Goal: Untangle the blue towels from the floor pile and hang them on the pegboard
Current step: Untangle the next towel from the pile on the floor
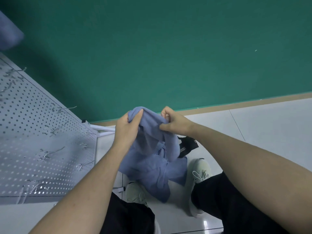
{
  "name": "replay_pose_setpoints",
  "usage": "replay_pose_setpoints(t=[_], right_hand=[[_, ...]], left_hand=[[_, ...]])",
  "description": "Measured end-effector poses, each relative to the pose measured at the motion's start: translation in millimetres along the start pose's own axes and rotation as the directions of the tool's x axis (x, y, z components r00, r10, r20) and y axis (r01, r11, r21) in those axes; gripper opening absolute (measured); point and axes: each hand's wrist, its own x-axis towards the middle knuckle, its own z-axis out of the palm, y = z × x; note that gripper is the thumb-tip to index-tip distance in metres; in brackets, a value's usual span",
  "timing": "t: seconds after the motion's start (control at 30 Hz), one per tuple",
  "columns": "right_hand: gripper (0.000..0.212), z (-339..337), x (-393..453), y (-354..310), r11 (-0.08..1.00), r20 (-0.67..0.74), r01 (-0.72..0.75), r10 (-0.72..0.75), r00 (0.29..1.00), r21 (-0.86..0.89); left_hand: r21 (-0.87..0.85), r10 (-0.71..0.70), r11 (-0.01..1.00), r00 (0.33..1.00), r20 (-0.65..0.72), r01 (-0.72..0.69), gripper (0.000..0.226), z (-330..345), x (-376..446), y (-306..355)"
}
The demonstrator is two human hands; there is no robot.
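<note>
A bunch of blue towels (155, 159) hangs from both my hands above the floor, between my feet. My left hand (127, 130) grips the upper left edge of the cloth. My right hand (172, 123) pinches the upper right edge, fingers closed on a fold. The towels droop in tangled folds down to about shoe level. The white pegboard (33, 132) stands to the left, with several bare metal hooks sticking out. Another blue towel (8, 31) shows blurred at the top left corner, above the pegboard.
A green wall (168, 56) with a tan baseboard runs behind. The floor is glossy white tile (261, 125). A black item (187, 146) lies on the floor behind the towels. My white shoes (200, 173) and black trousers fill the lower frame.
</note>
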Motion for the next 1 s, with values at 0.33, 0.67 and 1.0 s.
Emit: replay_pose_setpoints(t=[0.33, 0.67, 1.0], right_hand=[[0.03, -9, -3, -2, 0.99, -0.002, -0.123, 0.123, 0.992, -0.076], [0.023, 34, 9, -37, 0.978, 0.062, 0.205, -0.202, 0.977, -0.04], [0.023, 8, 4, -31, 1.0, 0.205, -0.013, 0.013, 0.979, -0.004]], left_hand=[[0.337, -0.194, 0.909, 0.965, -0.177, 0.245, 0.055, -61, 21, -45], [0.163, 0.03, 0.981, 0.909, 0.416, -0.107, 0.075, -44, 2, -20], [-0.002, 0.15, 0.989, 0.988, 0.035, -0.15, 0.016, -42, 4, -11]])
